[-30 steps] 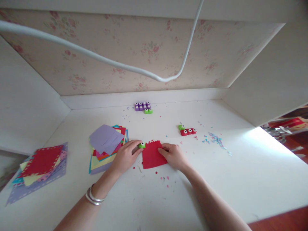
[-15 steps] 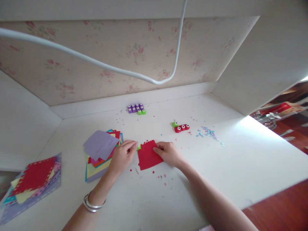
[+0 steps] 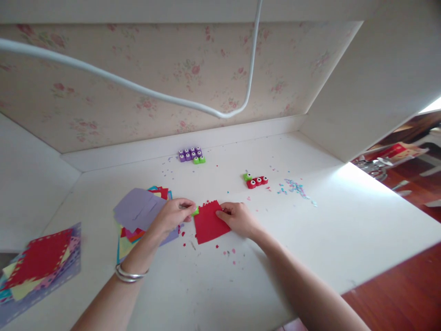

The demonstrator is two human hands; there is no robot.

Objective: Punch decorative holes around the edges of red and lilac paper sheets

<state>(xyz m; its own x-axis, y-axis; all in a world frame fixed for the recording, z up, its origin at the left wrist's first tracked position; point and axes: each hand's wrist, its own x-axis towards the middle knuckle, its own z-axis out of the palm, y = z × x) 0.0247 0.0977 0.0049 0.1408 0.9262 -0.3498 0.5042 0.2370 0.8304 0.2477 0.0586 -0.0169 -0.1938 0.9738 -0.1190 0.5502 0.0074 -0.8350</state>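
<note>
A square of red paper (image 3: 211, 225) lies at the middle of the white table, its far edge notched by small cutouts. My right hand (image 3: 239, 218) pinches its right edge, thumb on top. At the far left corner of the sheet is a small green craft punch (image 3: 195, 211), gripped between the thumb and fingers of my left hand (image 3: 177, 214). The fingers partly cover the punch. Whether its slot is around the paper edge or only beside it, I cannot tell. Small red punched shapes (image 3: 183, 233) are scattered just left of the sheet.
Left of my hands lies a stack of coloured paper (image 3: 138, 207); farther left is a pile of edge-punched sheets (image 3: 43, 257). Purple punches (image 3: 188, 156) with two green ones stand at the back. Red punches (image 3: 258, 182) with one green sit right, near blue and pink confetti (image 3: 296, 187).
My left hand and the green punch have shifted slightly at the paper's left corner, and more red bits show there. The whole view has moved a little. My right hand keeps its hold.
</note>
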